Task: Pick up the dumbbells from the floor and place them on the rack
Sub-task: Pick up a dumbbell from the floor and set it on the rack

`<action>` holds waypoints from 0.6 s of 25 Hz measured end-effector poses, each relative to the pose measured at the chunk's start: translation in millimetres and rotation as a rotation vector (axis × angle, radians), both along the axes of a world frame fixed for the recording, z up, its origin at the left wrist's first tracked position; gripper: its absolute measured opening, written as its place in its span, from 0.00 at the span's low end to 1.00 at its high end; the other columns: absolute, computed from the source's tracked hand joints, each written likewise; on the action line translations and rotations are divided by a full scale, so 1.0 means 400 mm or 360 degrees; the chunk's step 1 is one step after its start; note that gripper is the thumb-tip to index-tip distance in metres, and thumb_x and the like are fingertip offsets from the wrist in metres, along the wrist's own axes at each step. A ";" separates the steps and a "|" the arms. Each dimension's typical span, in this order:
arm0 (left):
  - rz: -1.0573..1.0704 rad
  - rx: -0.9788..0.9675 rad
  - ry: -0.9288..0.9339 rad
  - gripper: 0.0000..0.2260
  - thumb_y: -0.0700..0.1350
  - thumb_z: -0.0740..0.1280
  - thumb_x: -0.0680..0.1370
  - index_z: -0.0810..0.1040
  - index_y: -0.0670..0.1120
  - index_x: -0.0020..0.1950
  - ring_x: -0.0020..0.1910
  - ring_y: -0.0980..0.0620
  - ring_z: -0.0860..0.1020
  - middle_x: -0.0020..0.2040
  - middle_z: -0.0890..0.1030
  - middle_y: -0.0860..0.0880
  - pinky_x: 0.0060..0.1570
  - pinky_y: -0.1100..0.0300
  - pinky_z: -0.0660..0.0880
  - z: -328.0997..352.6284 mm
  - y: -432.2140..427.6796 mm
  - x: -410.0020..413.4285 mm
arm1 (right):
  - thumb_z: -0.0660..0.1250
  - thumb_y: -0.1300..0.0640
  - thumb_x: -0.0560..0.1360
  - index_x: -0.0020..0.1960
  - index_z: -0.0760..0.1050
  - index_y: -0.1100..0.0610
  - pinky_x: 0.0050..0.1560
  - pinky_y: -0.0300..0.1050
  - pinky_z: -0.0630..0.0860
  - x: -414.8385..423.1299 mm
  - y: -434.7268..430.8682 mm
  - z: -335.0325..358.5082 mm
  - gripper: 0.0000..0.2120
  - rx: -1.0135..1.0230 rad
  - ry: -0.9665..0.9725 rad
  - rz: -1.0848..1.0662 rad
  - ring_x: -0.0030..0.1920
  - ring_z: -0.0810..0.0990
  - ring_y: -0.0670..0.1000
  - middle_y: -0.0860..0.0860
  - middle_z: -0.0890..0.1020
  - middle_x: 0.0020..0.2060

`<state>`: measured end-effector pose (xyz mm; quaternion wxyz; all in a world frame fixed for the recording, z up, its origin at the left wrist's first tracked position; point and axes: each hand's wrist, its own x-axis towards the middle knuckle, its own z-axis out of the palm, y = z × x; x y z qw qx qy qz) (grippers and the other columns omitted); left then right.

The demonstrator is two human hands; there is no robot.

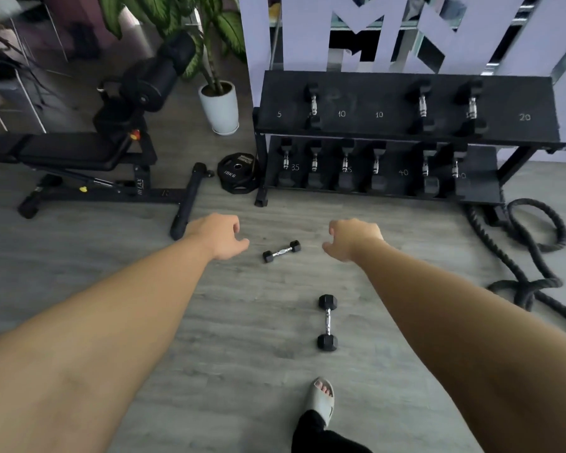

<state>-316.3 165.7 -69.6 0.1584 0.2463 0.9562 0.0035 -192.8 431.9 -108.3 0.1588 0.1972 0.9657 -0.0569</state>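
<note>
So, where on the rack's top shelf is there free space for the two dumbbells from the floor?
The top shelf is bare around the two 10 marks, between the left dumbbell and the middle dumbbell, and by the 20 mark. The lower shelf is crowded; only its right end is bare.

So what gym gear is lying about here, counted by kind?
Black hex dumbbells with chrome handles on the grey floor: 2 (smaller, larger)
Dumbbells on the black two-tier rack: 9 (top 3, bottom 6)
Black 10KG weight plate: 1
Black padded bench: 1
Thick black rope: 1
Total: 14
</note>
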 end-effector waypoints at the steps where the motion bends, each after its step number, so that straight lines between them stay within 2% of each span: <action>1: 0.0027 0.0045 0.0005 0.17 0.65 0.66 0.75 0.78 0.56 0.58 0.57 0.47 0.80 0.56 0.82 0.53 0.47 0.55 0.72 0.002 0.033 -0.042 | 0.61 0.41 0.75 0.63 0.74 0.50 0.41 0.49 0.70 -0.052 0.029 0.002 0.21 0.0026 -0.0016 0.0043 0.48 0.79 0.58 0.52 0.81 0.53; 4: 0.0069 0.0137 0.0013 0.17 0.66 0.66 0.75 0.78 0.56 0.56 0.54 0.47 0.81 0.54 0.82 0.54 0.46 0.55 0.74 -0.007 0.095 -0.155 | 0.61 0.41 0.75 0.64 0.74 0.50 0.43 0.50 0.72 -0.206 0.101 0.019 0.21 0.0034 -0.0022 0.0053 0.49 0.79 0.58 0.52 0.81 0.54; 6: 0.0057 0.0072 -0.0001 0.17 0.65 0.66 0.75 0.78 0.56 0.56 0.54 0.47 0.81 0.54 0.82 0.53 0.48 0.54 0.76 -0.032 0.106 -0.217 | 0.61 0.41 0.75 0.63 0.74 0.50 0.42 0.50 0.72 -0.288 0.133 0.010 0.21 0.0013 -0.0042 0.0055 0.49 0.79 0.57 0.52 0.81 0.53; 10: 0.0153 0.0088 -0.0061 0.17 0.66 0.65 0.75 0.76 0.56 0.55 0.50 0.48 0.79 0.53 0.81 0.54 0.44 0.54 0.72 -0.123 0.122 -0.402 | 0.62 0.41 0.75 0.63 0.74 0.50 0.42 0.49 0.73 -0.453 0.161 -0.084 0.20 -0.0004 -0.0098 0.0091 0.48 0.80 0.57 0.52 0.81 0.52; 13: 0.0131 0.0112 -0.0120 0.18 0.67 0.65 0.74 0.76 0.55 0.54 0.48 0.48 0.77 0.53 0.81 0.54 0.41 0.55 0.68 -0.218 0.150 -0.568 | 0.62 0.42 0.76 0.63 0.74 0.50 0.42 0.50 0.73 -0.603 0.169 -0.171 0.19 -0.0021 -0.0155 0.0064 0.50 0.80 0.57 0.52 0.81 0.55; 15: 0.0100 0.0104 -0.0172 0.19 0.67 0.66 0.74 0.76 0.55 0.55 0.50 0.47 0.78 0.52 0.81 0.53 0.43 0.54 0.70 -0.296 0.174 -0.680 | 0.63 0.42 0.76 0.64 0.74 0.49 0.43 0.50 0.72 -0.702 0.178 -0.233 0.20 -0.0068 -0.0176 0.0027 0.52 0.79 0.57 0.52 0.81 0.57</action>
